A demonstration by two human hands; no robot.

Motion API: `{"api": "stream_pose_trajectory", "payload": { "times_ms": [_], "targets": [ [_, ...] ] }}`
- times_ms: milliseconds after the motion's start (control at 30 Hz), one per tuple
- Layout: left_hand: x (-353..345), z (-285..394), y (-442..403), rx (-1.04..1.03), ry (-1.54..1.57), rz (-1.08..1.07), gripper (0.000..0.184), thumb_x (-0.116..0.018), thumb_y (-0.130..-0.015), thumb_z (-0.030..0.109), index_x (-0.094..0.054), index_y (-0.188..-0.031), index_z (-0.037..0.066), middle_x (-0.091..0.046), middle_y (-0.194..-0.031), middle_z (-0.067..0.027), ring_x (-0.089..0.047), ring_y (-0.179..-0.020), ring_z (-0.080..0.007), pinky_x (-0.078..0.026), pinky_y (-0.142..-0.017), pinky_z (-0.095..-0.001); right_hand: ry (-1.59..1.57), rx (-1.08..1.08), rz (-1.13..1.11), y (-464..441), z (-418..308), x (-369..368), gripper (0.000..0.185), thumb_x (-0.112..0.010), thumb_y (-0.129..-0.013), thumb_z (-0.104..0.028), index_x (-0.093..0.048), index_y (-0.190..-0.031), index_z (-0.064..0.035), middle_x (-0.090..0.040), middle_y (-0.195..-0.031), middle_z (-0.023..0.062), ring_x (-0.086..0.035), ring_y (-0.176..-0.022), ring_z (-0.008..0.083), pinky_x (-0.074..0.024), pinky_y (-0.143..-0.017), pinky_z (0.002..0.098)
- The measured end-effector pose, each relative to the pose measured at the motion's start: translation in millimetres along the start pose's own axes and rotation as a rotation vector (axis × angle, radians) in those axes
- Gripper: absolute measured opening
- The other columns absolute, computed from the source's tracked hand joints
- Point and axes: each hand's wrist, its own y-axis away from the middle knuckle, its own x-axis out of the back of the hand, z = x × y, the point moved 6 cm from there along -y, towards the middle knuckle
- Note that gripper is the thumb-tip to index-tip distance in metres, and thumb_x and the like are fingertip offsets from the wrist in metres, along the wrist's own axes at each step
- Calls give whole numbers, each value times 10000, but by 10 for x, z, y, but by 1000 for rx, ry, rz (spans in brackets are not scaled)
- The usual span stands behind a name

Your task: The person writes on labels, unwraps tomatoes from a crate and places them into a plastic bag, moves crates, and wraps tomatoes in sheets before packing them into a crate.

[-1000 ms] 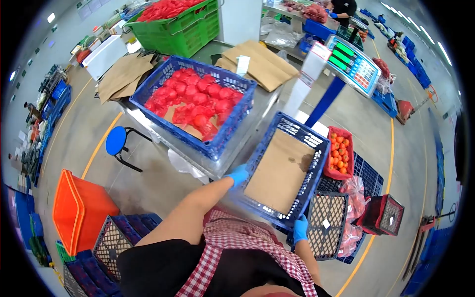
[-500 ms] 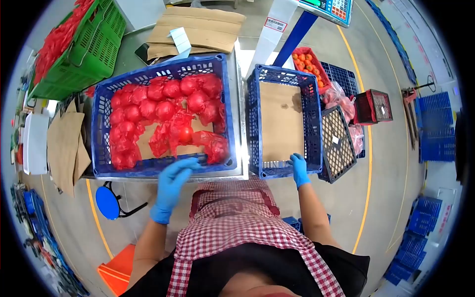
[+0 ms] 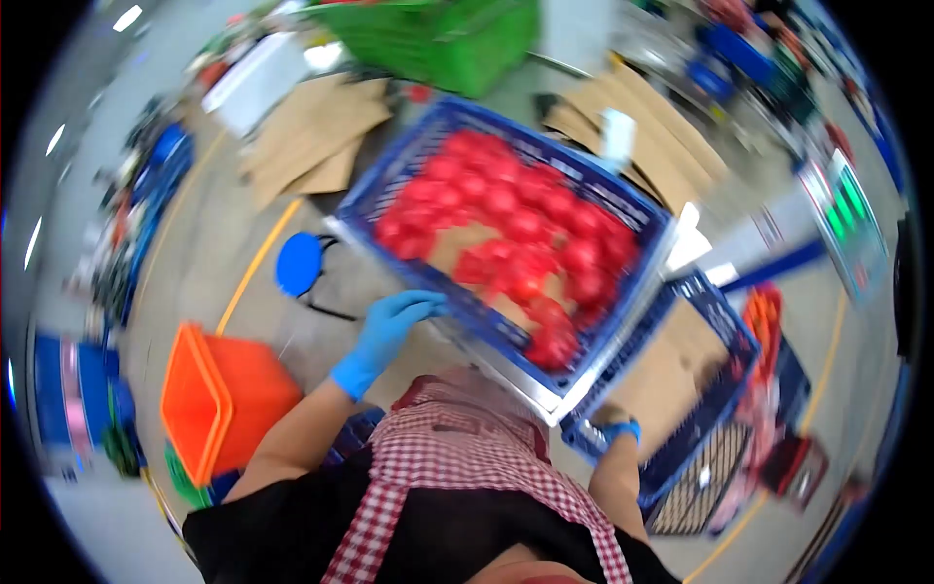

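The left hand [image 3: 389, 329] has fingers loosely spread, with nothing in it, near the front wall of the first blue crate [image 3: 608, 190] on the worktop [image 3: 511, 386]. Red bags [image 3: 501, 200] cover most of this crate; some bare cardboard [image 3: 455, 245] remains. The right hand [image 3: 621, 428] is at the near end of the second crate [image 3: 715, 409] (its grip I cannot tell), where only a brown sheet [image 3: 666, 375] shows, without bags.
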Motion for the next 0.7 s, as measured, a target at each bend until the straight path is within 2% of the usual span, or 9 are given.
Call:
{"api": "stream_pose_trajectory", "payload": {
  "times_ms": [100,133,167,200,267,500,567,600,700],
  "targets": [
    [370,64,19,-22,62,113,259,-495,-888,100,-592,-1095,-21,-635,-1006,-94,-596,-946,-168,-449,-868,-292,-206,-75,-81,25,99,-109,412,-394,-863,-393,-626,-1068,-123,-543,-1218,129,-534,-1116,263,-443,-885,438],
    [454,42,-15,-25,93,137,258,-491,-888,99,-592,-1096,-17,-635,-1007,-94,-594,-952,-167,-446,-868,-293,-615,-205,-102,29,180,-166,413,-393,-865,-392,-620,-1074,-117,-540,-1220,130,-531,-1117,264,-440,-889,437],
    [643,-36,-45,-68,55,184,262,-476,-884,117,-608,-1075,-4,-627,-1048,-98,-610,-931,-193,-464,-850,-296,-1417,-444,-46,32,257,-263,415,-393,-867,-390,-614,-1080,-111,-538,-1223,130,-529,-1119,264,-437,-893,436],
    [839,-102,-66,-35,26,249,260,-484,-881,135,-613,-1064,4,-630,-1037,-93,-611,-914,-188,-465,-838,-292,-1918,-588,62,84,258,-312,417,-392,-870,-388,-608,-1087,-105,-535,-1226,131,-526,-1120,265,-434,-896,434],
    [1182,-252,-76,32,-36,368,258,-500,-874,172,-622,-1042,19,-637,-1013,-83,-613,-881,-178,-467,-816,-283,-2227,-632,190,75,264,-334,421,-392,-874,-385,-596,-1099,-94,-529,-1231,132,-521,-1123,266,-427,-903,431],
    [2780,-765,-551,293,247,722,195,-523,-856,263,-645,-951,144,-641,-872,-13,-581,-759,-117,-441,-668,-265,-2261,-577,471,16,219,94,440,-389,-890,-374,-553,-1144,-53,-511,-1250,136,-504,-1133,269,-406,-928,422],
    [3428,-1098,-824,212,293,705,192,-543,-841,325,-599,-881,146,-635,-882,-18,-577,-762,-141,-443,-660,-292,-2169,-521,578,1,205,464,447,-388,-895,-371,-540,-1156,-42,-505,-1256,137,-499,-1136,270,-400,-935,419],
    [3676,-1207,-918,288,309,713,397,-513,-859,387,-569,-1106,81,-616,-1040,-74,-589,-876,-208,-471,-806,-328,-2115,-484,639,13,176,748,450,-388,-897,-369,-534,-1163,-36,-502,-1258,138,-497,-1138,271,-397,-939,418],
    [3876,-903,-1118,217,481,701,599,-470,-869,448,-374,-1296,39,-491,-1245,-139,-543,-1016,-265,-444,-871,-370,-2027,-386,869,255,65,1568,461,-386,-904,-364,-516,-1182,-19,-494,-1266,140,-490,-1142,272,-388,-950,414]
  ]
}}
